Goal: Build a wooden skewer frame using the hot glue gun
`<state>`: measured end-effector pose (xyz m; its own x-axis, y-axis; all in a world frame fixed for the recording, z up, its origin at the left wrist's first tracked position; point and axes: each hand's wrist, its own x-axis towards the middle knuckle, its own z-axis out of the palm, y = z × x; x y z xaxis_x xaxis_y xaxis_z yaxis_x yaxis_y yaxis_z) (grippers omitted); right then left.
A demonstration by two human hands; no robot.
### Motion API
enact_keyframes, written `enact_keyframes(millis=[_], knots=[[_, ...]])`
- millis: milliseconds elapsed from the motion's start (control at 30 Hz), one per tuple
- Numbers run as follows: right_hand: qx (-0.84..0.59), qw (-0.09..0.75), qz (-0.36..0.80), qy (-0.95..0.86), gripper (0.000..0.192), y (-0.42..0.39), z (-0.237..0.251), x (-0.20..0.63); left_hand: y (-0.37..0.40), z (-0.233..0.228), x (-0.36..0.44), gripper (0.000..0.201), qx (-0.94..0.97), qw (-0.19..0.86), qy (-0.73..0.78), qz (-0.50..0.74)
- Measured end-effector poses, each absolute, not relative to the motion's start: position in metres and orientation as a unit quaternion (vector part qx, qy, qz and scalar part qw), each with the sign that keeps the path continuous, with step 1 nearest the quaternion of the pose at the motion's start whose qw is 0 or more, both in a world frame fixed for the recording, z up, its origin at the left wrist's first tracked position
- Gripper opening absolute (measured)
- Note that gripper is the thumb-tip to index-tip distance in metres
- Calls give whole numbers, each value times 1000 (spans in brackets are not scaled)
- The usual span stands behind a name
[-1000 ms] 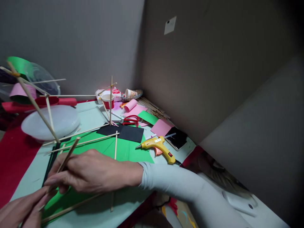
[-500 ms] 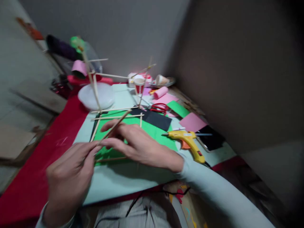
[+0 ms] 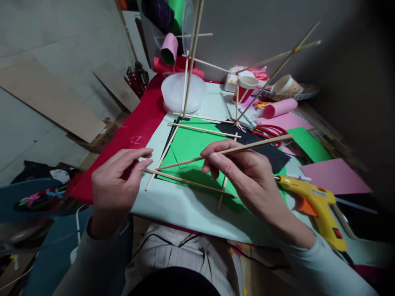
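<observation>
My right hand (image 3: 247, 168) pinches a thin wooden stick (image 3: 262, 144) between thumb and fingers. That stick slants over the green paper (image 3: 191, 150), its left end close to a corner of a rectangle of sticks (image 3: 188, 180). To the left, my left hand (image 3: 119, 176) holds nothing, its thumb and index finger parted near that corner. Behind the rectangle rises a stick frame (image 3: 190, 61), with crossed sticks (image 3: 295, 50) joined at its upper right. On the right lies a yellow glue gun (image 3: 322, 197) with an orange trigger.
Red-handled scissors (image 3: 268, 130) lie over black paper (image 3: 268, 155). Beyond are a red-and-white paper cup (image 3: 245, 86), a pink paper roll (image 3: 280, 107) and a translucent round container (image 3: 182, 92). Pink paper (image 3: 336, 176) lies near the glue gun. A dark cord (image 3: 262, 263) hangs below the table edge.
My left hand has let go of the stick and moved apart from my right hand, which now holds it alone. The view has shifted, so the table sits further right.
</observation>
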<state>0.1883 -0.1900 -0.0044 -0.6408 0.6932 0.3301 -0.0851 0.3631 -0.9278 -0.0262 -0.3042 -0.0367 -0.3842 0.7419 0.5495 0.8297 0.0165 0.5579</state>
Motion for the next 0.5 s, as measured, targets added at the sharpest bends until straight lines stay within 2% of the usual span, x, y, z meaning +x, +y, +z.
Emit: enact_keyframes(millis=[133, 300, 500], knots=[[-224, 393, 558, -695, 12, -188, -11, 189, -318, -55, -42, 22, -507, -3, -768, -392], [-271, 419, 553, -667, 15, -188, -11, 193, -319, -67, -48, 28, -531, -9, -759, -377], [-292, 457, 559, -627, 18, -186, -7, 193, -317, -63, -46, 22, -554, -98, -735, -379]])
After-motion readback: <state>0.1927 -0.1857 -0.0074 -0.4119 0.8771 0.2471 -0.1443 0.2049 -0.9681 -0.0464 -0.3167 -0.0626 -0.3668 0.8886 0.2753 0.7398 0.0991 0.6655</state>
